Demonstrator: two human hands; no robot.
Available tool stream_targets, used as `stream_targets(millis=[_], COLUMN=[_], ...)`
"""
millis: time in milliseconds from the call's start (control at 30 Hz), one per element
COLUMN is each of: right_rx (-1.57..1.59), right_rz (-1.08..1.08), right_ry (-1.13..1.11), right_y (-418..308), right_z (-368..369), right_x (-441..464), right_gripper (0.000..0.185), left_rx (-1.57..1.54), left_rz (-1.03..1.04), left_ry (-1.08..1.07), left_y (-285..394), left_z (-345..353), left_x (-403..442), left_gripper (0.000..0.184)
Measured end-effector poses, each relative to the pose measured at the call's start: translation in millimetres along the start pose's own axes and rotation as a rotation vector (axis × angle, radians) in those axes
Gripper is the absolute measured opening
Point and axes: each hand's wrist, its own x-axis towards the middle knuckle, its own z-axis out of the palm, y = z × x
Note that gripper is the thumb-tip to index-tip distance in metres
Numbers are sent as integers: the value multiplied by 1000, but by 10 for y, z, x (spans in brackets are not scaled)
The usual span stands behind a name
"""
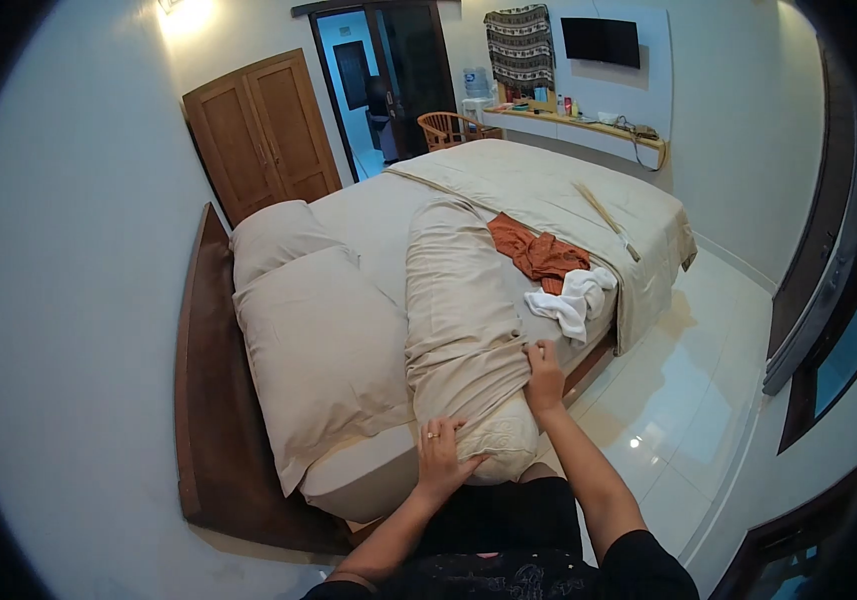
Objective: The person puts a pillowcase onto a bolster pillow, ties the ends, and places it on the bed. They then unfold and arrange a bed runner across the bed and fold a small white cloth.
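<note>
Because the bolster (502,440) lies on the bed (374,208) with its near end close to the person's body, the body probably helps brace it. Its wrinkled cover (461,290) leaves that end bare. The right hand (546,380) grasps the cover's edge with curled fingers, likely for tension; the left hand (440,460) rests across the opposite edge, perhaps steadying it, though whether it pinches cloth I cannot tell.

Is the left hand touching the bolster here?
Touching. The head view shows the left hand against the near end of the bolster, thumb lying on its fabric.
</note>
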Motion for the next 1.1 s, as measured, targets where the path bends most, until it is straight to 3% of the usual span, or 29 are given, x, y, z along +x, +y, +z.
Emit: stream_targets(millis=[67, 133, 267, 367, 567, 633, 667, 733, 800, 900, 1033, 1100], right_rx=[-36, -29, 92, 128, 144, 104, 63, 63, 63, 224, 407, 405], right_rz=[-30, -12, 78, 107, 255, 268, 285, 306, 330, 437, 485, 265], right_ry=[8, -120, -212, -149, -66, -58, -51, -109, -166, -231, -247, -146], right_y=[108, 148, -210, -238, -105, 54, 134, 256, 343, 367, 181, 89], right_z=[-36, -75, -540, -552, -420, -345, -298, -188, -32, 101, -61, -238], right_x=[-156, -533, -1064, -1222, -1133, -1152, -1172, -1273, -1434, -1620, -1523, -1305], right_gripper=[11, 17, 22, 24, 22, 22, 22, 22, 23, 23, 21, 18], left_rx=[1, -4, -14, -39, -268, -315, -315, -402, -409, -222, -7, 3], left_rz=[-8, -63, -95, -29, 3, -112, -111, -109, -175, -188, -91, -49], left_ry=[40, 73, 78, 82, -94, -283, -280, -183, -230, -210, -7, 86], left_y=[-34, -56, -193, -204, -199, -234, -244, -289, -430, -644, -770, -756], left_z=[38, 81, 172, 147, -155, -220, -202, -143, -61, 111, 301, 375], left_x=[-8, -20, 1, 46, 28, -134, -210, -384, -554, -723, -698, -494], left_gripper=[61, 56, 50, 46, 43, 35, 35, 29, 30, 37, 47, 48])
